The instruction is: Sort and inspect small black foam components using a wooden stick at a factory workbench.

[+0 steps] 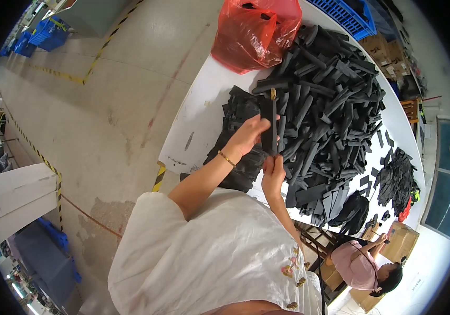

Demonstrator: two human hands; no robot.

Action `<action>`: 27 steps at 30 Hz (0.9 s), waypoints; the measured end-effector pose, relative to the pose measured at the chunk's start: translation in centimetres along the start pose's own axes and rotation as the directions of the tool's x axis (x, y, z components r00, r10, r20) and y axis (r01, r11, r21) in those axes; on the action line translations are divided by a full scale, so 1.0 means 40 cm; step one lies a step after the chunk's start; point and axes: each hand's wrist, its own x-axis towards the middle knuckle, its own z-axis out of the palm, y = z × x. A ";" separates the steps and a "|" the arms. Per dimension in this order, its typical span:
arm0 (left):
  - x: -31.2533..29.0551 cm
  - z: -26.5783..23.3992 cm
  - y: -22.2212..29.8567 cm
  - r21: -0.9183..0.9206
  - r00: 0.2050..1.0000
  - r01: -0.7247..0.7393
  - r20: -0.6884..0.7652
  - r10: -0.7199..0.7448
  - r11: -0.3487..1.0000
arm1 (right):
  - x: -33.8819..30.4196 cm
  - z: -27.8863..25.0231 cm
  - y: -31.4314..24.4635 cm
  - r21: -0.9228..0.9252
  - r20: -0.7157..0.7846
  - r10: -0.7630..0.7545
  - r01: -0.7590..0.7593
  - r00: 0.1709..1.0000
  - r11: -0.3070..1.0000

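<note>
My left hand [251, 134], with a thin bracelet on the wrist, is closed around the side of a long flat black strip [268, 118]. Below it, my right hand [273, 173] pinches the strip's near end. The strip points away from me, and a small golden piece [273, 94] shows at its far end; I cannot make out what it is. Under and left of my hands lie black flat pieces in layered stacks [241, 113]. A large heap of loose black strips [325, 105], many of them curled, spreads just to the right.
A red plastic bag [251, 37] stands on the white table [183, 136] at the far side. Beyond the heap are a blue crate [348, 18] and a smaller black pile [395, 178]. A person in pink [356, 265] sits at the lower right, near cardboard boxes [401, 241].
</note>
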 end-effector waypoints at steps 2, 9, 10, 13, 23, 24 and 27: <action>0.007 0.019 -0.035 0.087 0.982 -0.095 -0.153 0.108 0.992 | 0.001 0.007 0.017 -0.020 0.003 -0.004 0.004 1.000 1.000; -0.002 0.094 -0.026 -0.120 0.953 -0.146 -0.284 0.107 0.982 | -0.020 0.009 -0.004 -0.024 -0.031 -0.004 0.003 1.000 1.000; 0.002 0.089 -0.031 -0.118 0.954 -0.143 -0.282 0.105 0.983 | -0.024 0.010 -0.007 -0.015 -0.041 0.011 -0.012 0.999 1.000; 0.015 0.079 -0.038 -0.096 0.947 -0.124 -0.308 0.089 0.988 | -0.042 -0.001 -0.012 -0.084 -0.028 0.002 -0.004 1.000 0.996; 0.136 -0.099 0.154 0.145 0.653 -0.570 -0.516 0.554 0.809 | -0.272 -0.160 0.113 -0.368 0.340 0.095 0.040 0.936 0.929; 0.149 -0.147 0.267 0.101 0.674 -0.597 -0.475 0.566 0.796 | -0.312 -0.209 0.131 -0.348 0.356 0.128 0.004 0.926 0.938; 0.170 -0.077 0.296 0.024 0.700 -0.577 -0.501 0.509 0.817 | -0.278 -0.287 0.078 -0.322 0.188 0.223 -0.154 0.956 0.934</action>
